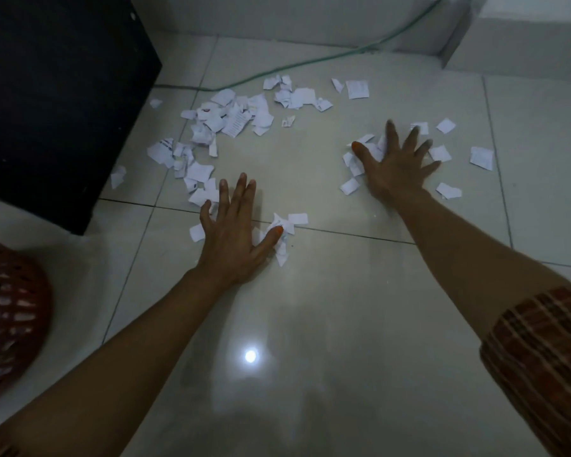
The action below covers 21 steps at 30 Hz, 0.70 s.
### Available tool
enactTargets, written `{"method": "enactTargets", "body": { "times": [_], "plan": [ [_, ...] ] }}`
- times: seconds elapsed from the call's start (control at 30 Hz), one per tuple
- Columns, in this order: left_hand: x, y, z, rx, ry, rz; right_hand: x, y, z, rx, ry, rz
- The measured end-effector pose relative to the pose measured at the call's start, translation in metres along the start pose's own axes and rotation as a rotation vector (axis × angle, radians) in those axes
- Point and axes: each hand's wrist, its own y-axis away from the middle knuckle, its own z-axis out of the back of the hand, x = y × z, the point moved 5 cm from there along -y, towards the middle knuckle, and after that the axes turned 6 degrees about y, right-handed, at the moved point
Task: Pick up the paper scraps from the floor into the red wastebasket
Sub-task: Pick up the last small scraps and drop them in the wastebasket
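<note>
Both hands lie flat with fingers spread on the pale glossy floor tiles [310, 308]: the left hand [233, 239] and the right hand [394, 166] each press on torn white paper scraps [231, 118], most of which lie at eleven o'clock. Best to sweep them inward into one heap before lifting anything toward the red lattice plastic wastebasket [10, 318] at eight o'clock.

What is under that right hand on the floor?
White paper scraps stick out around the right hand, spread flat on the tile floor. Whatever lies beneath the palm is covered.

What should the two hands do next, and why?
Probably sweep both hands inward to gather a pile: the left hand and right hand lie flat and open on scattered paper scraps, holding none yet; the red wastebasket waits left.
</note>
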Motion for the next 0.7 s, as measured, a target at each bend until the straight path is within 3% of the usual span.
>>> {"method": "enactTargets", "body": {
  "times": [0.23,0.43,0.6,0.7],
  "plan": [
    [0.039,-0.025,0.023,-0.052,0.030,0.074,0.087,0.066,-0.035,0.017,0.068,0.543],
    [0.079,-0.078,0.049,-0.071,-0.030,0.159,0.115,0.143,-0.049,0.011,-0.115,0.805],
    [0.071,-0.095,0.027,0.180,-0.014,0.195,0.097,0.154,-0.037,-0.045,-0.428,0.769],
    [0.032,-0.068,0.010,0.135,0.108,0.097,0.074,0.137,-0.026,-0.152,-0.521,0.623]
  ]
}}
